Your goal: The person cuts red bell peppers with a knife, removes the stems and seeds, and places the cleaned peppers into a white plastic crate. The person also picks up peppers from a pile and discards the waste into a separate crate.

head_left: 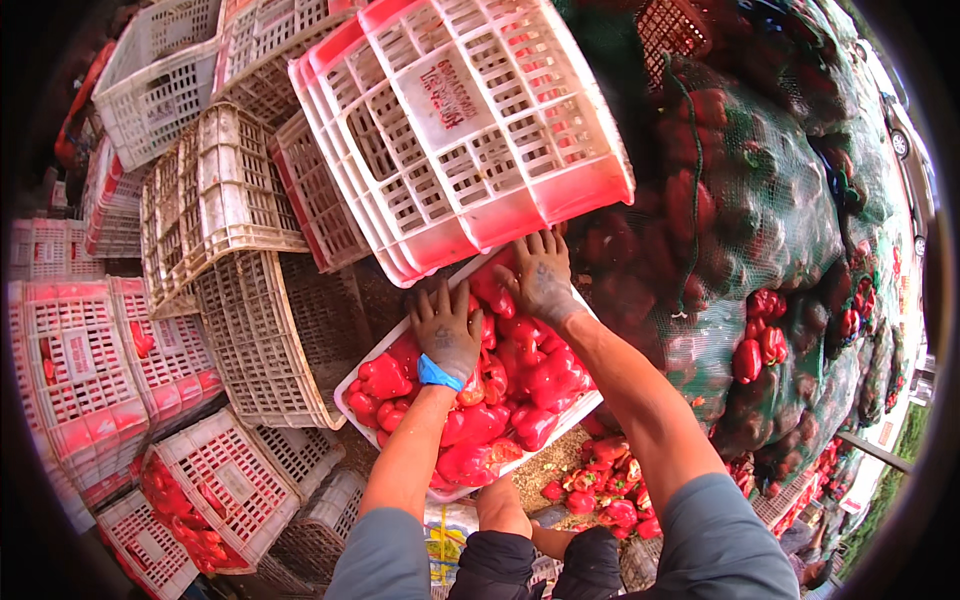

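A white plastic crate (568, 429) in front of me is filled with glossy red bell peppers (476, 424). My left hand (448, 336), in a dirty work glove with a blue band at the wrist, lies on the peppers near the crate's left far side. Its fingers are spread and point away from me. My right hand (546, 276), gloved too, reaches over the far end of the crate with its fingers apart. Its fingertips come close to the lower edge of a large red-and-white crate (517, 199) beyond. Neither hand holds a pepper that I can see.
Several plastic crates (262, 352) are piled on the left, some holding red peppers. Green mesh sacks (772, 202) full of peppers rise on the right. Loose, partly broken peppers (607, 487) lie on the ground by my legs. Cars (904, 142) stand at the far right.
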### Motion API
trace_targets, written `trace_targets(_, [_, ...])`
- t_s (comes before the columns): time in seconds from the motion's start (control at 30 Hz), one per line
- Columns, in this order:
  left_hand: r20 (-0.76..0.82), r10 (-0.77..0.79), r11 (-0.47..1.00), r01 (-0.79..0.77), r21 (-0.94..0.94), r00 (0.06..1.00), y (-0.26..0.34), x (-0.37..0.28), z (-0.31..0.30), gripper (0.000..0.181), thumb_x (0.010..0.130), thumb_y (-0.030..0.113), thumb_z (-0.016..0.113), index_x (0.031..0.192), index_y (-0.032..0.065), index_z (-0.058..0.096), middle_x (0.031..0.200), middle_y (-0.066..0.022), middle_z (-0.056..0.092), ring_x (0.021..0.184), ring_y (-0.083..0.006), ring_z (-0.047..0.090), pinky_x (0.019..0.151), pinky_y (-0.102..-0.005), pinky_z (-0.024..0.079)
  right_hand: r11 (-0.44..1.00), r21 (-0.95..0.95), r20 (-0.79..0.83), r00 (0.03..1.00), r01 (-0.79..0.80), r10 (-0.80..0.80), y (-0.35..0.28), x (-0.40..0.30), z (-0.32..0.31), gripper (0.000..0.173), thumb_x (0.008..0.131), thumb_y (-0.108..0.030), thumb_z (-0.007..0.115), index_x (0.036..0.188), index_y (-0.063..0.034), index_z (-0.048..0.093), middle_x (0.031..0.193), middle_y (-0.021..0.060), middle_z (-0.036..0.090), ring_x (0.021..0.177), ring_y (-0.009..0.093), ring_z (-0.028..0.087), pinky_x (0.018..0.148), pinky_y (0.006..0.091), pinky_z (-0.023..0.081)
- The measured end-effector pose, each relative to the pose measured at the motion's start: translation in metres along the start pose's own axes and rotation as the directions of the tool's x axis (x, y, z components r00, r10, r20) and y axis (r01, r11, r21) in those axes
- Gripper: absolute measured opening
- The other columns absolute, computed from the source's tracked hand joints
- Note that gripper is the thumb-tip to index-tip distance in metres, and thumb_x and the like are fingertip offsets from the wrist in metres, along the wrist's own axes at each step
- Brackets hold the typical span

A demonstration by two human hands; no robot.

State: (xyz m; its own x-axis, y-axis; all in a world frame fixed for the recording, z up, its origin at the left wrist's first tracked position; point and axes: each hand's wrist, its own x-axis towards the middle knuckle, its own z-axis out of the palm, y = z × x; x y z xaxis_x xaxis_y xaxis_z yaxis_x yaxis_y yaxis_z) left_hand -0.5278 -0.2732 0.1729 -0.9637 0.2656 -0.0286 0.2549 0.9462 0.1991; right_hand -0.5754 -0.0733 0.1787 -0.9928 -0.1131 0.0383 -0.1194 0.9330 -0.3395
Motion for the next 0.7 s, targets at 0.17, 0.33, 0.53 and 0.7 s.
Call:
trace_targets(0.17, [0.05, -0.076, 0.995, 0.079, -0.053, 0.996, -0.004, 0.006, 0.001, 0.059, 0.093, 0.043, 0.062, 0.143, 0.014, 0.054, 0.149, -0.0148, 0.046, 0.132, -0.0445, 0.042, 0.113, -0.0634, 0.029, 0.997, 0.058, -0.02, 0.998, 0.053, -0.052, -0.024, 0.021, 0.037, 0.055, 0.092, -0.049, 0.061, 0.128, -0.0069, 0.062, 0.132, 0.0202, 0.058, 0.124, 0.04, 0.052, 0.105, 0.0542, 0.039])
trace_targets(0.33, [0.026, -0.091, 0.993, 0.093, -0.071, 0.995, -0.006, 0.023, 0.013, 0.057, 0.091, 0.038, 0.065, 0.138, 0.0087, 0.054, 0.133, -0.0198, 0.053, 0.122, -0.0438, 0.049, 0.109, -0.0619, 0.034, 0.971, 0.237, 0.11, 0.994, -0.015, -0.011, -0.013, 0.036, 0.06, 0.054, 0.089, -0.05, 0.055, 0.126, -0.0106, 0.063, 0.123, 0.0164, 0.065, 0.111, 0.041, 0.059, 0.087, 0.059, 0.043])
trace_targets(0.53, [-0.062, -0.084, 0.991, 0.078, -0.107, 0.994, -0.016, 0.015, 0.02, 0.057, 0.092, 0.037, 0.061, 0.143, 0.0118, 0.053, 0.144, -0.0176, 0.049, 0.132, -0.0473, 0.043, 0.116, -0.0624, 0.026, 0.992, -0.084, 0.011, 0.996, 0.09, -0.089, -0.038, -0.007, 0.027, 0.061, 0.095, -0.047, 0.056, 0.142, -0.0075, 0.052, 0.144, 0.0272, 0.048, 0.137, 0.047, 0.04, 0.113, 0.0598, 0.027])
trace_targets(0.7, [-0.06, -0.104, 0.988, 0.097, -0.122, 0.993, -0.015, 0.009, 0.019, 0.056, 0.092, 0.038, 0.063, 0.142, 0.0128, 0.053, 0.144, -0.0176, 0.049, 0.132, -0.0488, 0.042, 0.115, -0.0616, 0.028, 0.975, -0.03, 0.322, 0.926, 0.218, -0.197, -0.042, -0.12, 0.013, 0.071, 0.09, -0.047, 0.064, 0.15, -0.0119, 0.046, 0.155, 0.024, 0.038, 0.142, 0.046, 0.036, 0.118, 0.0597, 0.025])
